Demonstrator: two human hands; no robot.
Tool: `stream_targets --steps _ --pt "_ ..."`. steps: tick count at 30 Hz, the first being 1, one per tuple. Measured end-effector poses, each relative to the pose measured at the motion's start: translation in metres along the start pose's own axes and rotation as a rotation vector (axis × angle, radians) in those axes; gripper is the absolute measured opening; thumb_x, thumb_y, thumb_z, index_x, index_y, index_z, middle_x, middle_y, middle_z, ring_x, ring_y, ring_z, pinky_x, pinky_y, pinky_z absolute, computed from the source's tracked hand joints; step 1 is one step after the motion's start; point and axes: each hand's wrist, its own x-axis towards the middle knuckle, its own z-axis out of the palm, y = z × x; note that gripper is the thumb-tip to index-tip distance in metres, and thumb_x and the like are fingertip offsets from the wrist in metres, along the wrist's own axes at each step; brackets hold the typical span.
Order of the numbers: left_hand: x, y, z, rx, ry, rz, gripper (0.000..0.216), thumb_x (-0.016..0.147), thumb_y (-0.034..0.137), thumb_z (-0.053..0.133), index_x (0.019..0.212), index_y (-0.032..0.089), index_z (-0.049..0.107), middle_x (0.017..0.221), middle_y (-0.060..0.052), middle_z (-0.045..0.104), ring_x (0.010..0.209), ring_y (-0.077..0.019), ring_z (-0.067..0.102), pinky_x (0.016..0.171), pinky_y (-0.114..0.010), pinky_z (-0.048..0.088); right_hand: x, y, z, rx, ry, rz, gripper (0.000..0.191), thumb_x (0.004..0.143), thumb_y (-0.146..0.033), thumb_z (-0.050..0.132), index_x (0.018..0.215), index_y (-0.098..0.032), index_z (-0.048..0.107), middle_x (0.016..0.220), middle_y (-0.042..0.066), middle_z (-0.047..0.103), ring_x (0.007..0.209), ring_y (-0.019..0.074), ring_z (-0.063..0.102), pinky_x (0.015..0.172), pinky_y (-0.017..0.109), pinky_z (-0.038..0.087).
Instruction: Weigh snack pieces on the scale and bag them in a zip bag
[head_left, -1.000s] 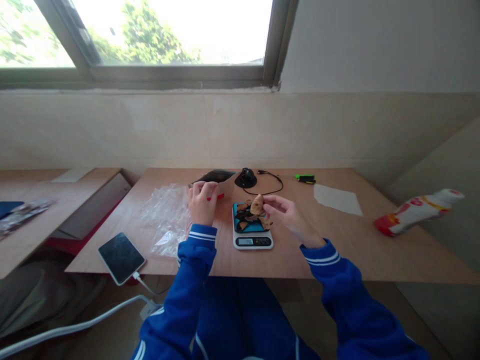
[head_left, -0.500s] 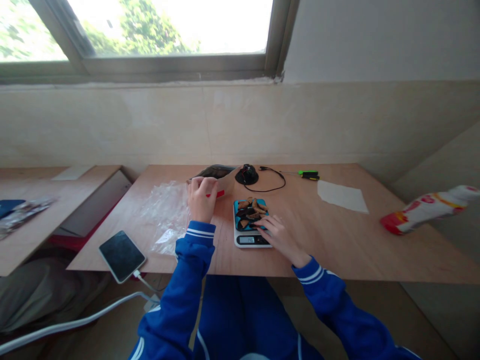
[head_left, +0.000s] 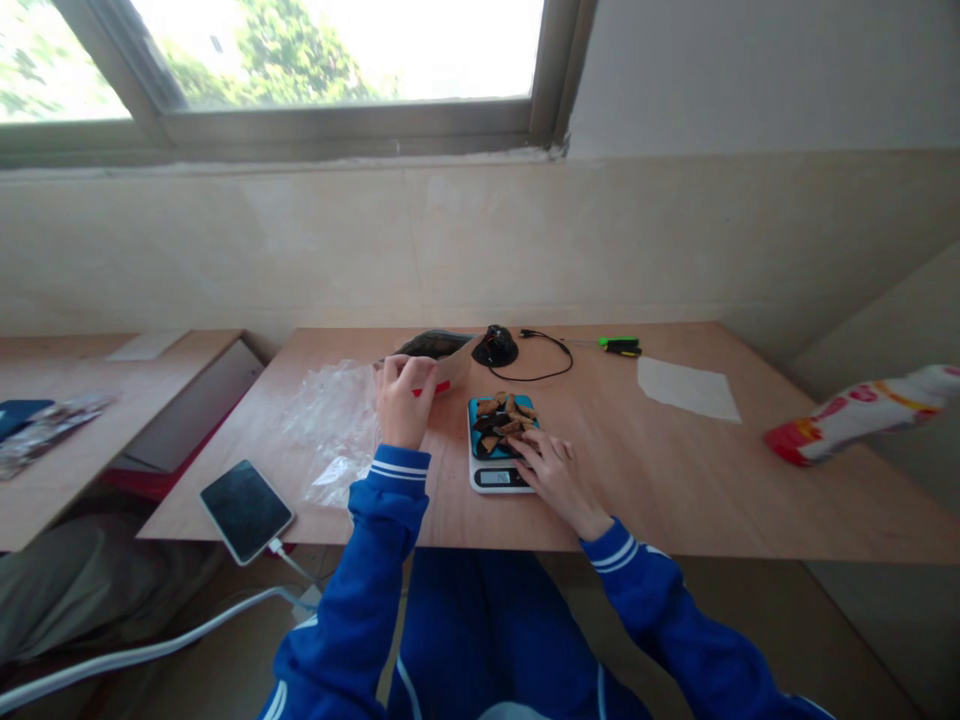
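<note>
A small white kitchen scale (head_left: 484,486) with a blue top stands on the table in front of me, its display lit but too blurred to read surely. Curled tan and dark dried pieces (head_left: 501,420), resembling dried peel, are heaped on it. My right hand (head_left: 559,475) reaches over the scale's right side, fingertips touching the near pieces, thumb and fingers apart. To the left, my left hand (head_left: 405,400) pinches the near edge of an open brown pouch (head_left: 459,372) with a red mark. The pouch's mouth faces up and its inside looks dark.
Crumpled clear plastic (head_left: 330,430) lies left of the pouch, and a phone (head_left: 247,510) on a cable overhangs the front edge. Behind are a black round-based device (head_left: 496,347) with its cord, and screwdrivers (head_left: 621,347). White paper (head_left: 686,388) and a tilted bottle (head_left: 855,415) are at right.
My right hand has shifted slightly left and forward onto the pieces; the dark piece at its fingertips no longer shows there. My left hand stays at the pouch.
</note>
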Motion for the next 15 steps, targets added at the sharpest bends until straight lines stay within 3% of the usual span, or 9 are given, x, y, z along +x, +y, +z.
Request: stream_targets --steps 9,15 --pt "-0.001 0.001 -0.001 0.016 0.007 -0.001 0.016 0.087 0.034 0.055 0.09 0.025 0.067 0.093 -0.004 0.054 0.092 -0.0187 0.053 0.088 -0.033 0.044 -0.027 0.01 -0.019 0.118 0.058 0.259 0.03 0.092 -0.023 0.043 0.113 -0.022 0.064 0.112 0.011 0.059 0.094 0.024 0.055 0.082 0.039 0.04" --pt "0.004 0.001 0.001 0.055 0.029 -0.02 0.017 0.088 0.034 0.054 0.092 0.024 0.067 0.095 -0.005 0.054 0.093 -0.0196 0.053 0.087 -0.032 0.044 -0.062 0.02 -0.015 0.069 0.117 0.34 0.027 0.09 -0.017 0.043 0.107 -0.018 0.064 0.109 0.013 0.057 0.093 0.0244 0.055 0.083 0.041 0.041"
